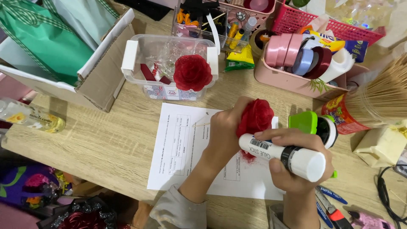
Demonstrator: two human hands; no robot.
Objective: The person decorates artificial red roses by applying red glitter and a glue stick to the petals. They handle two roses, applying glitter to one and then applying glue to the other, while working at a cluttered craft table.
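My left hand (224, 131) grips a red glitter rose (255, 116) on a thin wooden stick, just above a white printed sheet (178, 144). My right hand (296, 169) holds a white glue stick (282, 156) with a black band, its tip pressed to the underside of the rose. Red glitter specks lie on the paper below. A second red rose (192, 72) rests in a clear plastic box (129, 55) at the back.
A cardboard box (101, 72) with green wrapping sits at the left. A pink tray of ribbon rolls (296, 55), a red basket (322, 25), a can of wooden skewers (381, 93) and a green-lidded jar (318, 125) crowd the right. Pens (330, 208) lie near the front edge.
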